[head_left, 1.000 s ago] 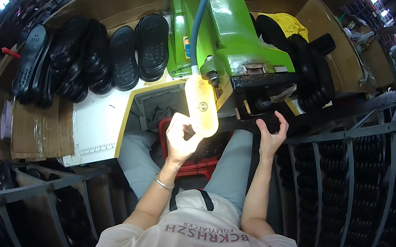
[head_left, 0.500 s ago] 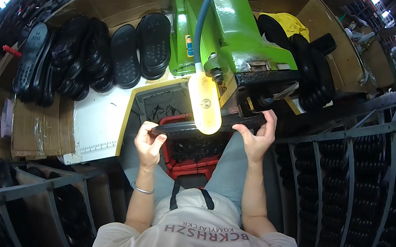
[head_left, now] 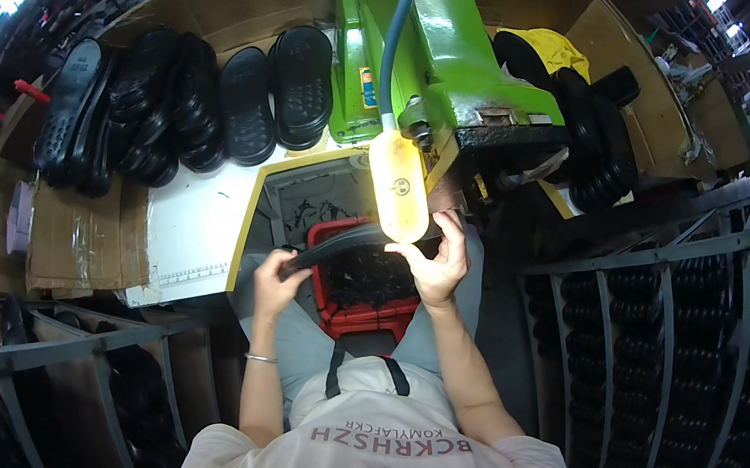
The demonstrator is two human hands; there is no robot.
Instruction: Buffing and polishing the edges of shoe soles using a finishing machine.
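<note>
A black shoe sole [head_left: 335, 246] is stretched edge-on between my two hands, below the green machine [head_left: 461, 47]. My left hand [head_left: 278, 280] pinches its left end between thumb and fingers. At the other end, my right hand [head_left: 439, 266] grips the sole with the thumb toward me, partly behind a yellow oblong lamp [head_left: 400, 190] on a grey-blue cable. Under the sole, a red bin [head_left: 323, 286] with black scraps stands between my legs. The machine's black head [head_left: 509, 148] is just beyond my right hand.
Stacked black soles [head_left: 302, 82] stand on the white tabletop [head_left: 197, 220] at left, walled by cardboard [head_left: 90, 239]. More soles [head_left: 586, 139] and a yellow cloth [head_left: 556, 49] lie right of the machine. Metal racks [head_left: 658, 314] flank me, the right one full of soles.
My right hand has moved left and slightly toward me, away from the machine's head, bringing the sole with it. The sole now bows upward between my hands; my left hand has shifted little.
</note>
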